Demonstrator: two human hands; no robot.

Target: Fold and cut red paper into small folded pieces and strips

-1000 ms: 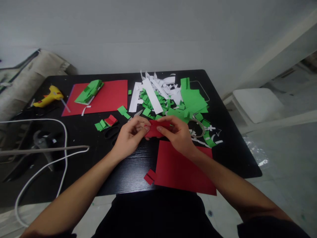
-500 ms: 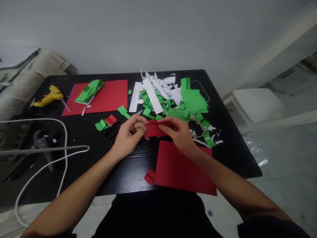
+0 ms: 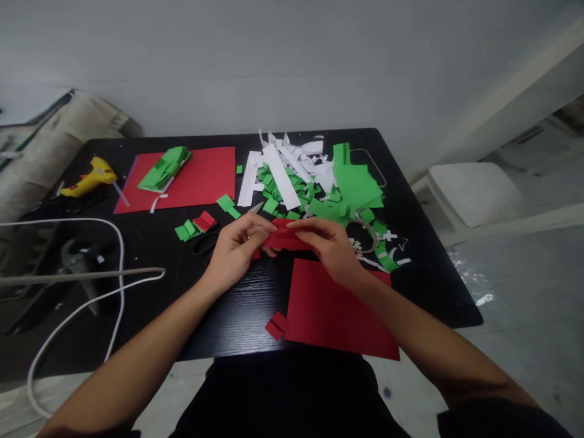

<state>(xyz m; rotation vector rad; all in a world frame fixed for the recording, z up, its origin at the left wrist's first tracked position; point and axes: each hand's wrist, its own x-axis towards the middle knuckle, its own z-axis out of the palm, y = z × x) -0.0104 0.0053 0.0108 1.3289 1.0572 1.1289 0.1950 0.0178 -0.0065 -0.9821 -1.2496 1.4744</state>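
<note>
Both left hand [image 3: 233, 246] and right hand [image 3: 332, 248] pinch red paper [image 3: 285, 237] well inside table edges [image 3: 237, 352].

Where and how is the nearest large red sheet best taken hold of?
From the near side of the table, I would pinch the red sheet by its near right corner, above and below: it lies flat, that corner seemingly overhanging the edge.
</note>
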